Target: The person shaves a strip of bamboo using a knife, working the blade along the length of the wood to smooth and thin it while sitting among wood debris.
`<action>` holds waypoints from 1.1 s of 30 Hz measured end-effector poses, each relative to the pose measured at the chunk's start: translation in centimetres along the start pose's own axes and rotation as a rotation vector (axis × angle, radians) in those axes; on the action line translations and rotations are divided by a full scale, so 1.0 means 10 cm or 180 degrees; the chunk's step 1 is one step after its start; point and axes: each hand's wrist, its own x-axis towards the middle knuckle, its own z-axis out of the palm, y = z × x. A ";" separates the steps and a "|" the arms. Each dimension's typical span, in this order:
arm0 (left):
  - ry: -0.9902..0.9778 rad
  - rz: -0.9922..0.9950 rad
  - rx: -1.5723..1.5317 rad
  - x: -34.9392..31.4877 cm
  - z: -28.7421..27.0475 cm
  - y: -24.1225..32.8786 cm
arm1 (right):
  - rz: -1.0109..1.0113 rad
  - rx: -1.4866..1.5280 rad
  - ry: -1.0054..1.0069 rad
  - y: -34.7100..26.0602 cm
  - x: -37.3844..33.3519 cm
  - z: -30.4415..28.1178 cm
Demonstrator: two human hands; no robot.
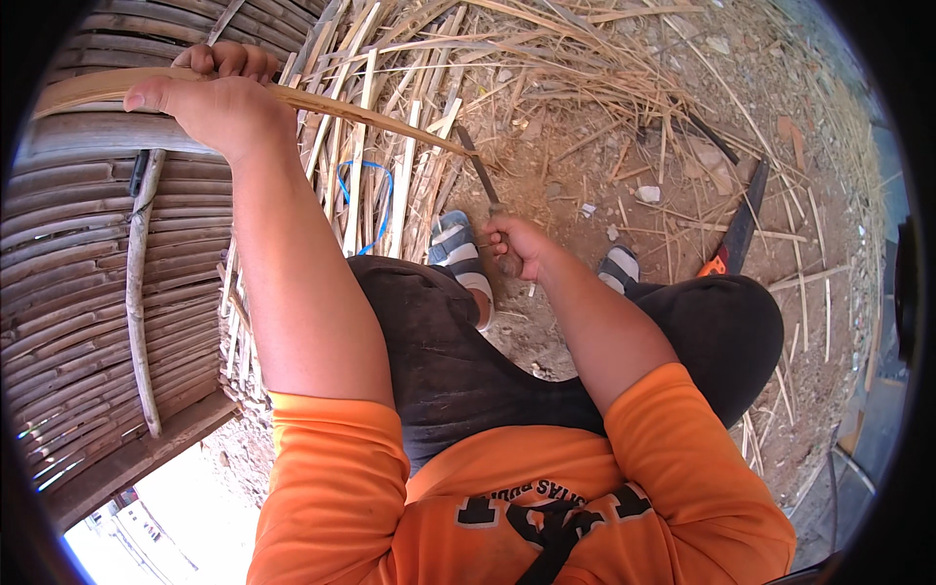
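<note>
A long split bamboo strip [363, 113] slants from the upper left down toward the middle of the ground. My left hand [226, 102] is closed around its wider part, thumb along one side and fingers over the other. Low between my feet, my right hand [517, 246] grips the handle of a knife [478, 174] with a long dark blade. The blade points up and away from me and meets the far tip of the strip. Whether it has cut into the bamboo, I cannot tell.
A bamboo-slat wall [68, 292] stands close on my left. Bamboo strips and shavings [585, 68] litter the ground ahead. A blue strap [390, 200] lies among the strips. A handsaw [746, 214] with an orange handle lies by my right knee. Sandals [456, 249] are on my feet.
</note>
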 end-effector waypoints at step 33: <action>0.0147 0.0033 0.0000 -0.05 0.07 0.02 | -0.0087 0.0878 0.0561 -0.02 0.03 -0.16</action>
